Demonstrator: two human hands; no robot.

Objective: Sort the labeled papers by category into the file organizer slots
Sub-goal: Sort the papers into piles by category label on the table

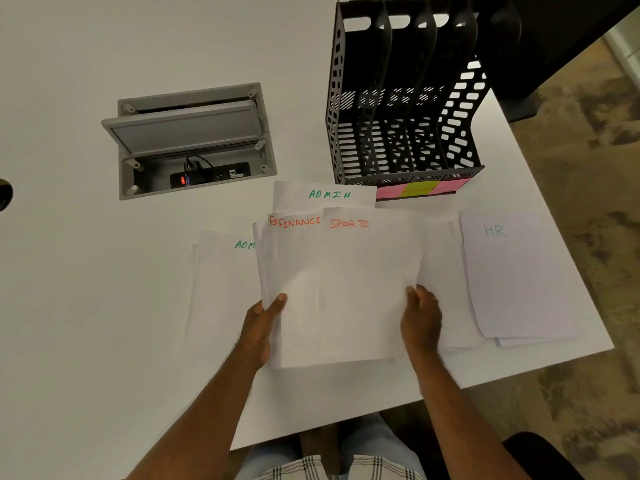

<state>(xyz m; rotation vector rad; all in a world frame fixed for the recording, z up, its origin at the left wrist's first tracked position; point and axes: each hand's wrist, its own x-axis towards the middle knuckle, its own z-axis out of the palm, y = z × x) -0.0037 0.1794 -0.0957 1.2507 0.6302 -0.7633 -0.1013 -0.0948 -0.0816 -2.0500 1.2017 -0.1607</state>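
Head view: you look down at a white table [104,306].
Held papers: your fanned stack [339,289], SPORTS sheet on top with FINANCE sheets behind, sits over the table's near edge.
Left hand [259,327]: thumb pinching the stack's left edge.
Right hand [420,320]: fingers gripping its right edge.
Loose sheets: ADMIN sheet [325,195] beyond, HR pile [516,275] right.
File organizer [405,98]: black, slots empty, far right corner.
Cable box [190,140]: lid open, left of it.

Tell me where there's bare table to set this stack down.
Bare table lies left of the partly covered ADMIN sheet, below the open cable box. A thinner strip runs along the near edge. It is crowded between the file organizer and the HR sheets.
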